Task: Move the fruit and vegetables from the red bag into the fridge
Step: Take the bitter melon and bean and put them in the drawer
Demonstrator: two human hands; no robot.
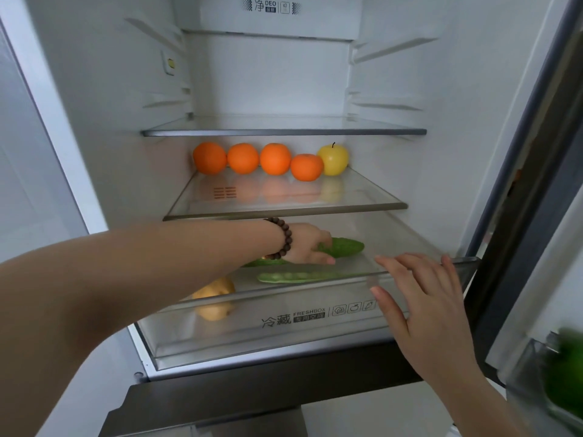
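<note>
Four oranges point(209, 158) and a yellow apple point(333, 159) are lined up along the back of the middle glass shelf point(284, 206) of the open fridge point(94, 105), the oranges to the left and the apple at the right end. Lower down, at the left of the pulled-out clear crisper drawer point(252, 335), a yellowish fruit point(214, 298) is seen lying. Over it the left hand point(307, 244), with a beaded bracelet point(284, 238) at the wrist, is reached into the drawer, and its grip is closed around a bumpy green cucumber point(345, 246). In front of that, a long green bean pod point(303, 276) is laid flat inside the drawer. Further right, the right hand point(422, 298) is spread wide, its fingers laid on the drawer's front rim, with nothing held. At the far right edge, something green and blurred point(564, 373) is seen in the door bin.
</note>
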